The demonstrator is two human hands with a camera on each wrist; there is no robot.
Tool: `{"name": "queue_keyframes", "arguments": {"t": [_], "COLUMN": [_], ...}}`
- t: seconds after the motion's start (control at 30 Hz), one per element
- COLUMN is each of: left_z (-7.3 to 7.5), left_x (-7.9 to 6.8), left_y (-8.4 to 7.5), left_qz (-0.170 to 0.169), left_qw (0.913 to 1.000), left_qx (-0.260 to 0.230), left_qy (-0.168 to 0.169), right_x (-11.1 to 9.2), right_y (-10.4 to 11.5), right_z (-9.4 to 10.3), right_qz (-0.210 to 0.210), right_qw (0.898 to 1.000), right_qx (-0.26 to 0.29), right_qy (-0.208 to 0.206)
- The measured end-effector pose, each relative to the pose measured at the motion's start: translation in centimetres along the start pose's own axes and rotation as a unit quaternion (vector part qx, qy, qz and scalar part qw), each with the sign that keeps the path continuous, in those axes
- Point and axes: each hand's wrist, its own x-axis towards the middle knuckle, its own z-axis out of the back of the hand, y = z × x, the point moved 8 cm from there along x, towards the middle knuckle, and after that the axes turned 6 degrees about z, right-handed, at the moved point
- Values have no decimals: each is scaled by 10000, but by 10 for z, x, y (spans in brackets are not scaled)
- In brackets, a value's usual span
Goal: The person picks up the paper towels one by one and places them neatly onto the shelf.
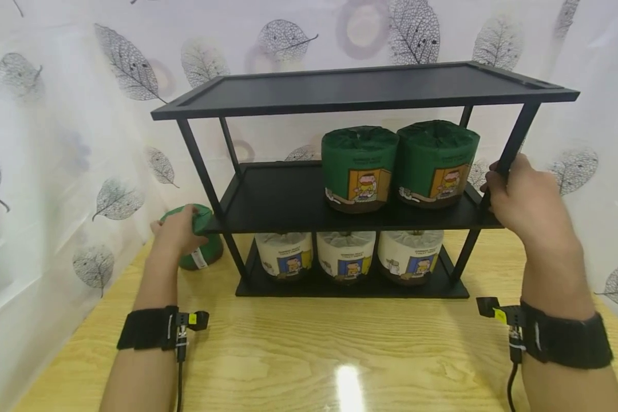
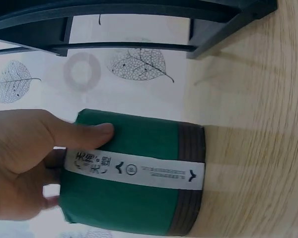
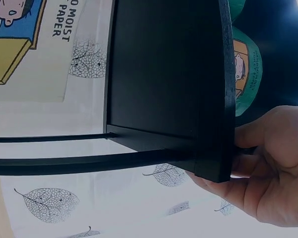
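My left hand [image 1: 177, 230] grips a green-wrapped toilet roll [image 2: 124, 206] from above, at the left of the black shelf rack [image 1: 350, 88]. In the left wrist view the thumb lies along the green wrapper beside a white printed label [image 2: 139, 168], and the roll's brown-striped bottom end is by the wooden table. My right hand [image 1: 530, 197] holds the rack's right front post at the middle shelf [image 1: 283, 197], its fingers curled round the frame. The right wrist view shows this shelf's corner from below, with the fingers on its edge.
Two green toilet rolls [image 1: 360, 171] stand on the middle shelf's right part. Three cream rolls [image 1: 346, 257] stand in a row on the bottom shelf. The rack stands on a wooden table [image 1: 288, 355]; a leaf-patterned white curtain [image 1: 72, 171] hangs behind and at the sides.
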Motion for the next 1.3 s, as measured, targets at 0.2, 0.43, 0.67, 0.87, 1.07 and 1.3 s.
{"name": "queue_keyframes", "arguments": {"t": [0.2,0.43,0.67,0.87,1.07,1.3], "left_z": [12,55,110,144,159,166], "left_x": [-3,-25,-68,-120,-156,-187], "left_y": [0,-16,-38,-52,-59,-70], "left_qz": [-17,114,65,-189,-70,-38], "left_qw": [9956,9844,9374,8395,7938,7790], "left_qx": [-227,-558,-1314,-1975,-2259,-2541], "left_qy": [-907,-1666,-3223,-5059,-5646,-5732], "right_x": [0,0,0,0,-1,-1], "right_y": [0,-1,-2,-2,-3,-2], "right_z": [-1,-2,-3,-3,-3,-3], "right_qz": [60,59,48,48,0,27], "right_qw": [9997,9996,9992,9992,9989,9991], "right_qx": [104,148,239,260,227,239], "right_qy": [234,251,332,315,399,350]}}
